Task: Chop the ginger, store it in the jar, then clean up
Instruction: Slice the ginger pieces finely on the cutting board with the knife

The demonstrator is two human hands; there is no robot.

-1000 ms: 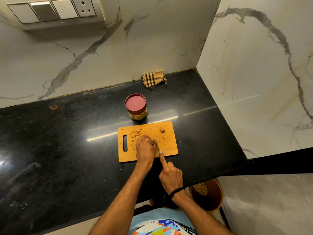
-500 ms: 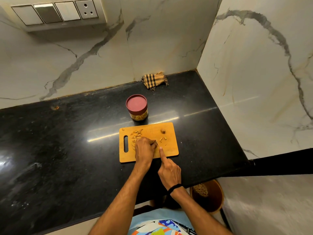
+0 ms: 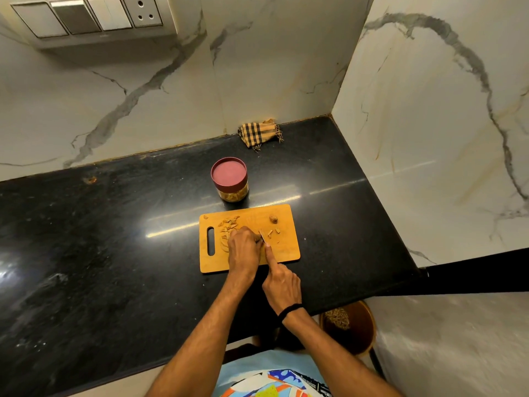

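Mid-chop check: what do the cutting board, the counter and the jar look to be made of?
Cutting board: looks like wood or bamboo, matte and evenly honey-orange, with a cut-out handle slot. Counter: seems polished dark stone, speckled and mirroring the light in streaks. Jar: clear body, glass or plastic, can't tell which; maroon lid looks like smooth plastic.

Nothing here can be read. No word, brand or number shows on the jar [image 3: 229,176], the cutting board [image 3: 286,250] or the switch panel [image 3: 86,15] on the far wall. The near clothing [image 3: 274,382] carries a colourful pattern, with no letters I can make out.
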